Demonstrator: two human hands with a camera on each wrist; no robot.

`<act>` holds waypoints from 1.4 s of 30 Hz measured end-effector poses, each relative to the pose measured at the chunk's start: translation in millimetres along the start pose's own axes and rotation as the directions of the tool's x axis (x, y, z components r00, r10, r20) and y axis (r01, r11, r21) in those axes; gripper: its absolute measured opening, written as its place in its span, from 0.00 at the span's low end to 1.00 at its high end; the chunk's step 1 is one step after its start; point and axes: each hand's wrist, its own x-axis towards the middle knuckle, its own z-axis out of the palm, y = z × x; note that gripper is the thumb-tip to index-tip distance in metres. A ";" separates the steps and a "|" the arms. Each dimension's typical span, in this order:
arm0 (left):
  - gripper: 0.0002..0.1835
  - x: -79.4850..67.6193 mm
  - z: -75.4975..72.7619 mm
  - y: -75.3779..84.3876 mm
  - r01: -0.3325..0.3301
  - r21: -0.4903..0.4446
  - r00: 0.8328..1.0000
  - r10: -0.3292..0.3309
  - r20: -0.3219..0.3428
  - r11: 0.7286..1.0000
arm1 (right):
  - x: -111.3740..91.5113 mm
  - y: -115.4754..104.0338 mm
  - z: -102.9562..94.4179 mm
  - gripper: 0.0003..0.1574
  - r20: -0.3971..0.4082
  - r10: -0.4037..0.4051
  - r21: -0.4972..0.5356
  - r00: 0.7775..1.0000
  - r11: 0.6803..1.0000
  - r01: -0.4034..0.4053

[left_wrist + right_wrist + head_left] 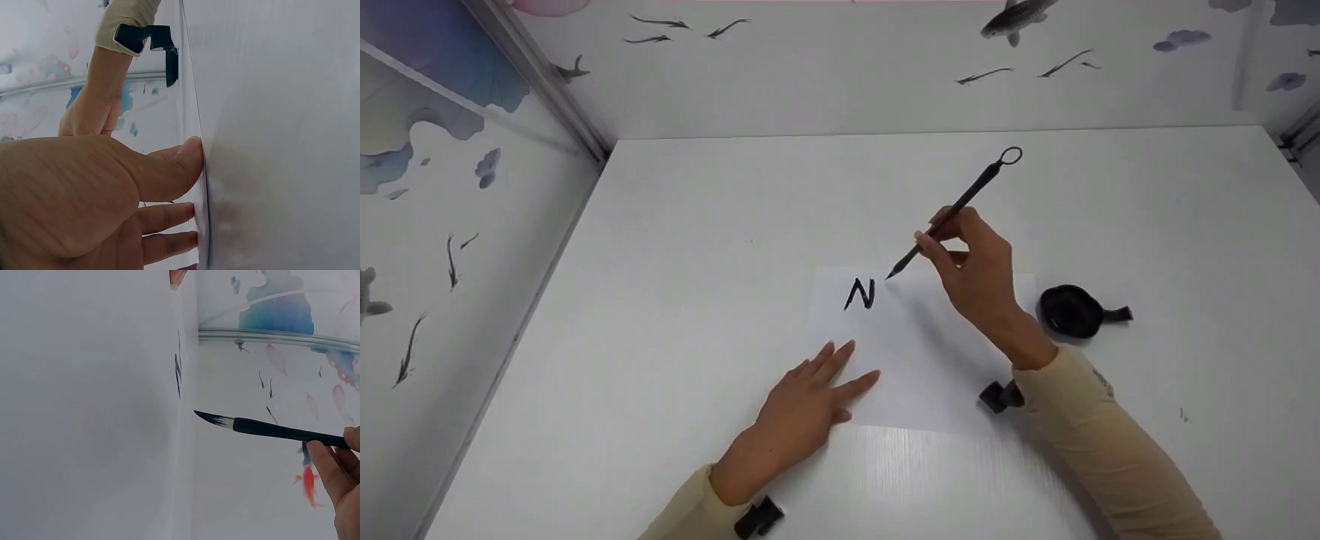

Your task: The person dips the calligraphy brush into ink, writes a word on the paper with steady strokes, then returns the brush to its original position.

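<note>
Head view: right fingers [936, 253] pinch brush [979, 185], left fingers [856, 386] spread; black dish [1070, 310] just beside paper [904, 367].

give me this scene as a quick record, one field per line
surface: white table
sheet: white paper, lying on the table
marks: black strokes shaped like an N, upper left of the paper
right hand: holds a dark brush
brush tip: black, just above the paper, not touching
left hand: rests at the paper's left edge, fingers spread
dish: black, handled, right of the paper
</note>
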 end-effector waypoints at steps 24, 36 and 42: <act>0.29 -2.5 0.4 -0.3 -0.016 -0.020 0.999 0.015 -0.045 1.000 | -7.0 5.6 9.1 0.12 0.042 0.045 -0.025 0.998 0.999 -0.044; 0.29 -1.6 0.5 -0.2 -0.014 -0.006 0.999 0.014 -0.037 1.000 | -7.2 8.6 10.6 0.13 0.057 0.039 -0.016 0.998 0.999 -0.039; 0.29 -1.3 0.8 -0.2 -0.022 0.007 0.998 0.023 -0.052 1.000 | -7.4 7.8 11.3 0.13 0.078 0.037 -0.020 0.996 0.999 -0.035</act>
